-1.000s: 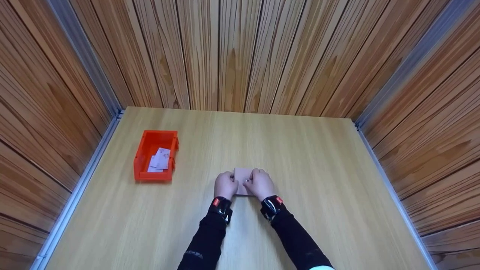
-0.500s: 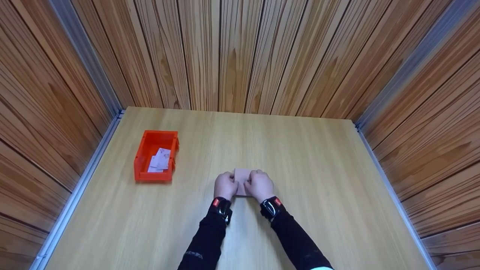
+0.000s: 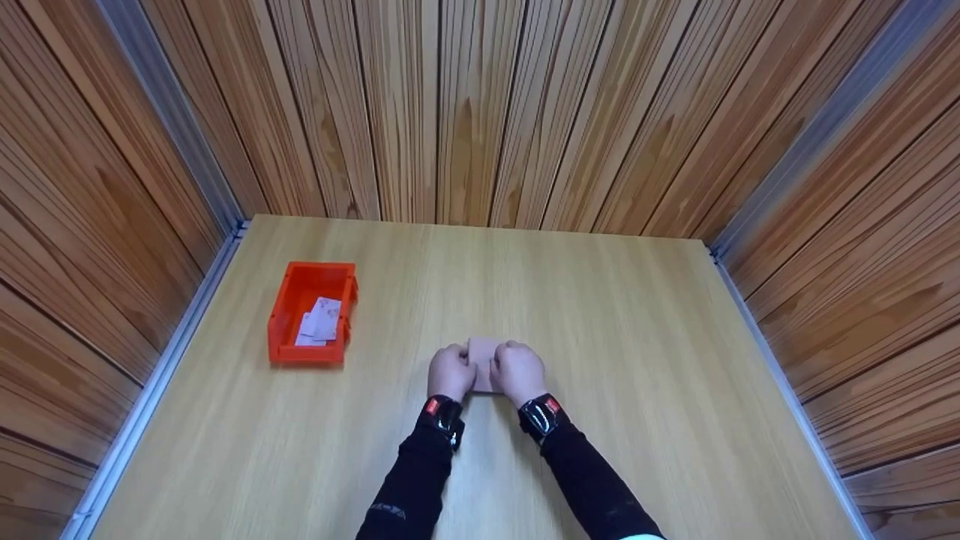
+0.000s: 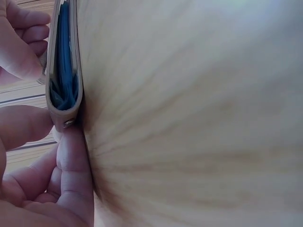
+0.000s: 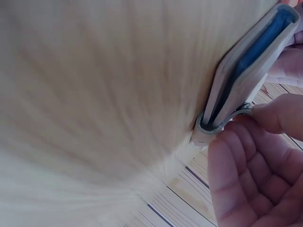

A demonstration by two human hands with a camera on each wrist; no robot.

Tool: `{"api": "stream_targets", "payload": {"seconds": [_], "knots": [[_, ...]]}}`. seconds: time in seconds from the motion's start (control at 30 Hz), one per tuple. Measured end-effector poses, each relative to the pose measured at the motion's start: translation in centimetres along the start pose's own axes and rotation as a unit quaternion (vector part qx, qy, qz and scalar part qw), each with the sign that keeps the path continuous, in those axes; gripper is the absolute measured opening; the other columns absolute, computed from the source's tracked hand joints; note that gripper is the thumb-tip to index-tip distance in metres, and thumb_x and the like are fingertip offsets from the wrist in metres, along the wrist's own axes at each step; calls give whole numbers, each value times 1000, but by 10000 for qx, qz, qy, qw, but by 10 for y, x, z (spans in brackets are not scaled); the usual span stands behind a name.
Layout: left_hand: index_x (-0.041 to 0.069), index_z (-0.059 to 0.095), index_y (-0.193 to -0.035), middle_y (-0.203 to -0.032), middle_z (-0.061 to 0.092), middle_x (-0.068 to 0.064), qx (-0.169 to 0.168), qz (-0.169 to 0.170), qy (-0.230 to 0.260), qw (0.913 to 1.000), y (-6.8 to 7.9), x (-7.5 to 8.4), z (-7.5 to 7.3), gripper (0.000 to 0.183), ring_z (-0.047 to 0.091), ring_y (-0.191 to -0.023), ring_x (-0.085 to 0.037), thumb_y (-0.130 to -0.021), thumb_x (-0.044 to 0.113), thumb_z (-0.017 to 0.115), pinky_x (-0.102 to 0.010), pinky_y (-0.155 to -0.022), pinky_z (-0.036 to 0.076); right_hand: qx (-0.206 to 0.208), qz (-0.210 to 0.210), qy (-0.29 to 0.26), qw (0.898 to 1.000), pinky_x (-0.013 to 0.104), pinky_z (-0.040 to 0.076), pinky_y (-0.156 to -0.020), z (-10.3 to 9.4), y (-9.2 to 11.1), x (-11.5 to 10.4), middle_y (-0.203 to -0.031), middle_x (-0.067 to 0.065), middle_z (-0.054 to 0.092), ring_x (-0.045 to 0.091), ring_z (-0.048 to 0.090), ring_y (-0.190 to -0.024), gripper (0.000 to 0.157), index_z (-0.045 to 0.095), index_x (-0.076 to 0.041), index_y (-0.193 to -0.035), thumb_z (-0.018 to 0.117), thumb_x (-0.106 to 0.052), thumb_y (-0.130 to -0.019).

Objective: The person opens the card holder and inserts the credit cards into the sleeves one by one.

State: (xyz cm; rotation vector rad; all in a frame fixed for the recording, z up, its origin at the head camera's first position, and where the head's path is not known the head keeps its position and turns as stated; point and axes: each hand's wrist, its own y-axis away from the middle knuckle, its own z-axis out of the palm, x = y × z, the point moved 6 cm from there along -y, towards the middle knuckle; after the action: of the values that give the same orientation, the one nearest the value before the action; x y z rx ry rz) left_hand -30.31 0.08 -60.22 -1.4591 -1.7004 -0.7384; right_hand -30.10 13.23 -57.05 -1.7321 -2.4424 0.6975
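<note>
A small pale pink card wallet [image 3: 484, 364] lies at the middle of the table between the two hands. Its end, seen in the left wrist view, shows blue inner sleeves [image 4: 66, 75] between the folded covers. My left hand [image 3: 451, 371] holds the wallet by its folded edge, thumb on top and fingers underneath, beside a small metal stud [image 4: 68, 122]. On the opposite side my right hand [image 3: 520, 371] pinches a short strap [image 5: 242, 111] between thumb and index finger; the strap curves from the wallet's edge over its top cover.
To the left, an orange open bin [image 3: 307, 352] holds several white printed cards [image 3: 324, 319]. The wooden table [image 3: 637, 360] is enclosed by wood-panelled walls [image 3: 480, 112] at the back and sides, with metal rails along the sides.
My right hand has shifted slightly left over the wallet with the strap in its fingers. A shiny spot by its thumb has gone from sight in the head view. The left hand stays put.
</note>
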Motion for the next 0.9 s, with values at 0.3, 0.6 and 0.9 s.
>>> {"api": "stream_targets", "payload": {"seconds": [0.3, 0.6, 0.9], "knots": [[-3, 74, -96, -86, 69, -11, -13, 30, -78, 10000, 1, 1, 0, 21, 65, -86, -30, -76, 0, 70, -43, -80, 50, 14, -13, -301, 9995, 39, 47, -56, 0, 0, 4, -64, 3, 55, 24, 56, -58, 21, 57, -8, -62, 71, -3, -77], [-2, 74, -94, -82, 69, -9, -14, 95, -140, 9999, 0, 3, 1, 19, 65, -83, -29, -75, -1, 71, -43, -77, 51, -75, 219, -724, 9971, 40, 47, -59, 0, -1, 13, -65, 3, 58, 24, 58, -61, 21, 57, -8, -64, 73, -6, -77], [-3, 74, -98, -90, 72, -13, -42, -132, -99, 9999, 0, 0, 1, 23, 67, -90, -30, -75, -1, 71, -43, -81, 51, -482, 486, -1070, 9919, 38, 47, -63, 1, 0, 21, -70, 2, 57, 21, 56, -66, 18, 59, -9, -70, 71, -9, -83]]}}
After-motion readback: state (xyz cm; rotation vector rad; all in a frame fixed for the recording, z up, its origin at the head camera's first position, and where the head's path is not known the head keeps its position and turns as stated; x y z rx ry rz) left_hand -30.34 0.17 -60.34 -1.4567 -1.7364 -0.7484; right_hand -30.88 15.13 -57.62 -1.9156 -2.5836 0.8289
